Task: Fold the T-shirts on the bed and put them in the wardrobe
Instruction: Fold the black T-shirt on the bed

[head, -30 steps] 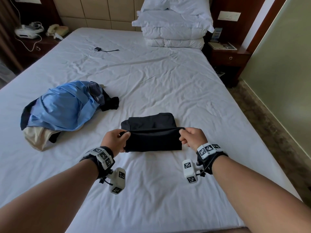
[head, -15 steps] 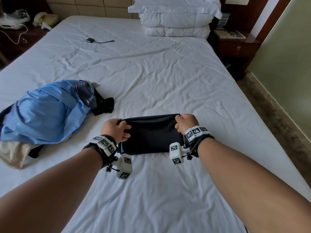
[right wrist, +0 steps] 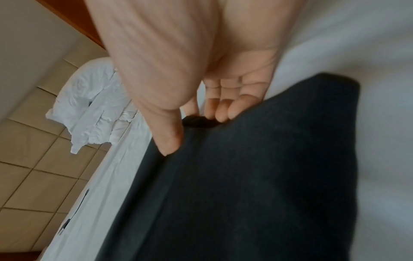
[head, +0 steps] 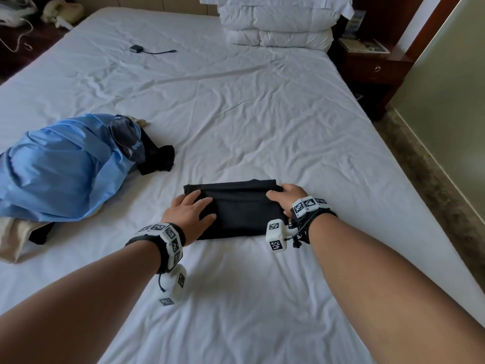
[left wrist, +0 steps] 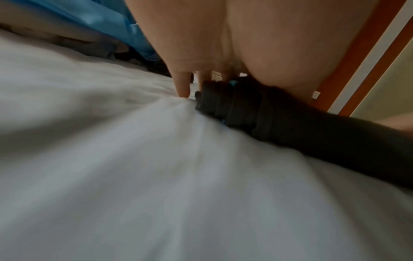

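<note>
A black T-shirt [head: 241, 208], folded into a compact rectangle, lies flat on the white sheet of the bed [head: 262, 114], toward the bed's near edge and nearer its right side than its left. The left hand [head: 189, 214] lies palm down on the shirt's left end, fingers straight and spread, holding nothing; in the left wrist view one fingertip [left wrist: 183, 88] touches the sheet just beside the stacked folds of the shirt [left wrist: 234, 104]. The right hand [head: 287, 197] sits at the shirt's right end, thumb pressed on top; the right wrist view shows its fingers [right wrist: 223, 107] curled over the edge of the cloth [right wrist: 245, 176] with the thumb bearing down, so it grips that end. A heap of unfolded clothes [head: 65, 164], pale blue on top with black and beige beneath, lies at the bed's left edge, well apart from the shirt. White pillows [head: 278, 22] are stacked at the head of the bed, toward its far right corner, and a small dark device with a cable [head: 136, 49] rests on the sheet toward the far left.
</note>
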The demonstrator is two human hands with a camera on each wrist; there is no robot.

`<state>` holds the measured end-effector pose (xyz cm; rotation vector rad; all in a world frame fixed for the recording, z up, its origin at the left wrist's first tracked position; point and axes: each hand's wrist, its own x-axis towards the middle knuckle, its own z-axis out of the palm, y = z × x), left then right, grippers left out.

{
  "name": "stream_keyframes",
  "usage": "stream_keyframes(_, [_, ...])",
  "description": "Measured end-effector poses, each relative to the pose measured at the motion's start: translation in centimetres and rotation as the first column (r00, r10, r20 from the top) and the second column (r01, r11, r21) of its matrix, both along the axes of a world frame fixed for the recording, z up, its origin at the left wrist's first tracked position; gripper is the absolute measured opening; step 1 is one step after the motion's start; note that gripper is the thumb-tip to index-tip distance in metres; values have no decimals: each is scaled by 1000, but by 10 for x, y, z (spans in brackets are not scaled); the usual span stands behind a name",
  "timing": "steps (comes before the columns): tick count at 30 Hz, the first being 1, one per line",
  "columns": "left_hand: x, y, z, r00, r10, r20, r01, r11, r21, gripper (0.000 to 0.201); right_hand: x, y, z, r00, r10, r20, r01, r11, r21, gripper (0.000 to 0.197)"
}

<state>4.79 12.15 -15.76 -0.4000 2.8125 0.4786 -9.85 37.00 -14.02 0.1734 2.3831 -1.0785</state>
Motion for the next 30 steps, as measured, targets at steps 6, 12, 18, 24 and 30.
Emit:
stream_keyframes(6, [3, 22, 21, 996, 59, -60, -59, 998, 2, 66, 0, -5, -4, 998, 67, -7, -65, 988, 143, 50])
stream_keyframes(12, [16, 46, 31, 994, -82, -71, 74, 992, -105, 59, 22, -9, 6, 999, 21, -39, -10, 968, 252, 55])
stream_keyframes(18, [6, 72, 24, 993, -119, -22, 116, 987, -112, 59, 40, -14, 5, 988, 28, -151, 11, 967, 255, 83])
stream_keyframes(24, [-18, 49, 10, 997, -13, -75, 1, 988, -152, 59, 48, -51, 14, 563, 707, -429, -475, 701, 532, 51])
stream_keyframes(30, [-19, 32, -12, 1000, 3, 0, -3, 987, -160, 63, 51, -68, -27, 546, 801, -247, -563, 569, 599, 57])
